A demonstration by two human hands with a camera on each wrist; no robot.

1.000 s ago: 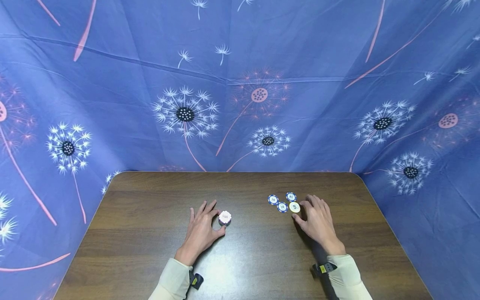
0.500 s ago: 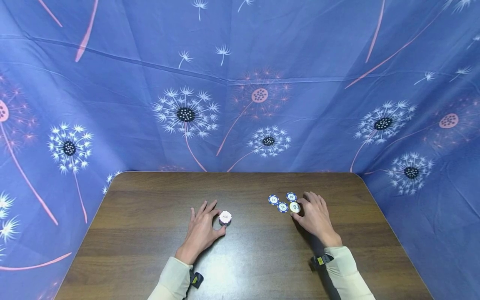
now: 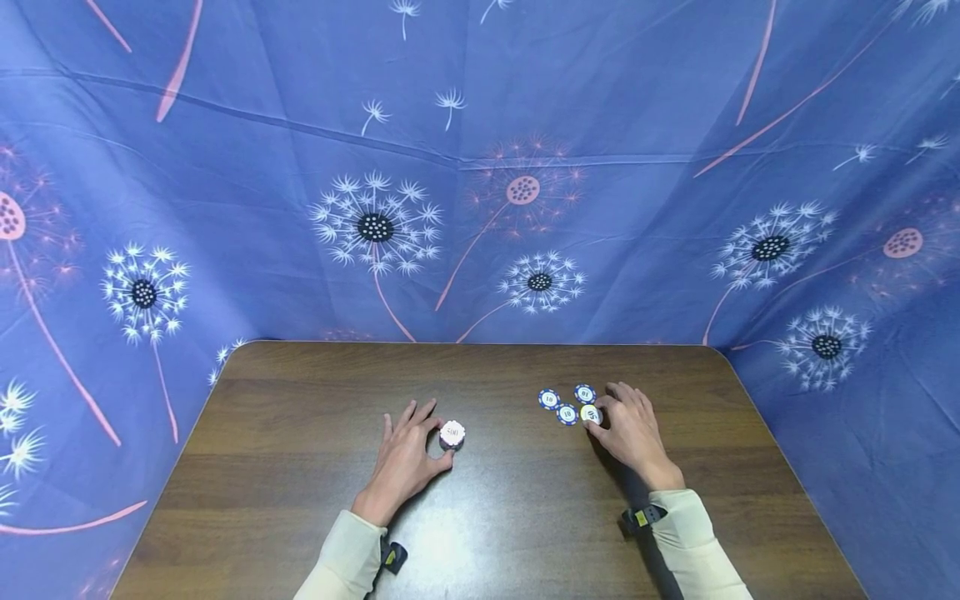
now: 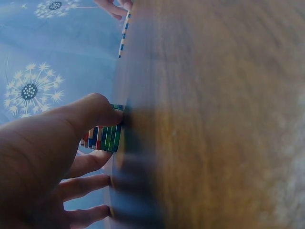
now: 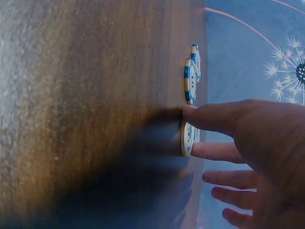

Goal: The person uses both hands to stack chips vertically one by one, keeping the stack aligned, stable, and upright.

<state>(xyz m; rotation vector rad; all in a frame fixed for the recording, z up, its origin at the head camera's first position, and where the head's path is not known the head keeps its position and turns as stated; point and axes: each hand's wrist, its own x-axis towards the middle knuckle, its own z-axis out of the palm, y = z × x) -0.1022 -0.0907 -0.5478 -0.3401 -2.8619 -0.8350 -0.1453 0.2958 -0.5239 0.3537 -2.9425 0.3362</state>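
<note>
On the left of the table, my left hand (image 3: 401, 462) grips an upright stack of poker chips (image 3: 452, 433) between thumb and index finger. A white chip marked 500 tops it. In the left wrist view, the stack (image 4: 110, 138) shows green edges at the bottom, then mixed colours. My right hand (image 3: 636, 437) pinches a pale yellow-edged poker chip (image 3: 590, 412) marked 50, which lies flat. Its thumb and index finger are on opposite edges of the yellow chip (image 5: 186, 139) in the right wrist view. Beside it lie three blue-and-white poker chips (image 3: 567, 414) marked 10.
A brown wooden table (image 3: 495, 517) lies under both hands. Blue cloth with dandelion prints (image 3: 480, 208) hangs behind the table and along its sides. Each wrist carries a small black device on a strap (image 3: 642, 518).
My right hand has moved slightly left, and its thumb and index finger have closed on the yellow chip's edges. My left hand keeps its grip on the stack.
</note>
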